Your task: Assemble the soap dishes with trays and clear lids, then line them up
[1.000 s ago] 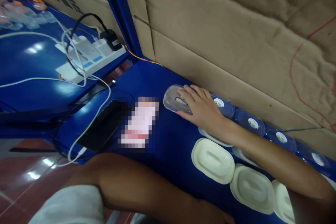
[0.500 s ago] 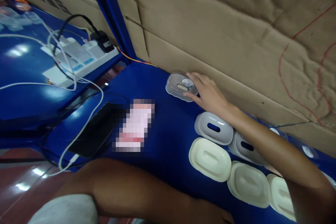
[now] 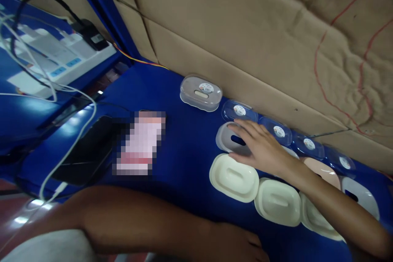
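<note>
Right hand (image 3: 260, 147): wide, over grey lid (image 3: 226, 137)
Left hand (image 3: 238, 245): grip cannot be told
Box (image 3: 201, 95): eleven o'clock from grey lid

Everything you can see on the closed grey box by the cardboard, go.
The closed grey box is a rounded oblong, plastic-looking, with a clear top over greyish parts. A round printed white label sits off-centre on top, beside a pale elongated bar. Its near lower edge looks wavy. It lies label up on the blue surface; whether it touches the cardboard is unclear. No hand touches it.
</note>
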A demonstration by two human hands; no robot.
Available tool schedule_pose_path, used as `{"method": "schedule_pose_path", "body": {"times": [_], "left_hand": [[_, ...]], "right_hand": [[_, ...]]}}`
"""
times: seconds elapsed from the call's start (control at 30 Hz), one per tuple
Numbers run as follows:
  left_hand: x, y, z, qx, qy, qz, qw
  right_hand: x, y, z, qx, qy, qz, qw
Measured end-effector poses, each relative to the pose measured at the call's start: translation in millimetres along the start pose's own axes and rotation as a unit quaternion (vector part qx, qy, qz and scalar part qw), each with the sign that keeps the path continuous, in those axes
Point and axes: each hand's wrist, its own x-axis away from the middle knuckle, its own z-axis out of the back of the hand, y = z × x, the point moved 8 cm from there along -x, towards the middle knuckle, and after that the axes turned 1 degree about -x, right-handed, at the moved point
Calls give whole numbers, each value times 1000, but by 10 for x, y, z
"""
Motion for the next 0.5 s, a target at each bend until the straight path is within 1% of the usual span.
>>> {"method": "schedule_pose_path", "body": {"times": [0.1, 0.17, 0.2, 0.27, 0.37, 0.43, 0.5], "left_hand": [[-31, -3, -56, 43, 2, 28, 999], [-39, 6, -110, 85, 14, 43, 995], [-39, 15, -149, 102, 18, 49, 993], [-30, 14, -248, 125, 17, 74, 989], [-4, -48, -386, 142, 7, 142, 980], [-13, -47, -389, 153, 16, 145, 977], [-39, -32, -330, 186, 31, 127, 974]], "right_hand": [[3, -47, 155, -10, 56, 3, 998], [80, -104, 266, 0, 86, 0, 996], [137, -145, 294, 4, 90, -1, 996], [271, -245, 284, 4, 75, 1, 997], [470, -410, 158, -10, 29, 14, 999], [563, -500, 87, -17, 12, 20, 1000], [610, -563, 51, -18, 7, 20, 1000]]}}
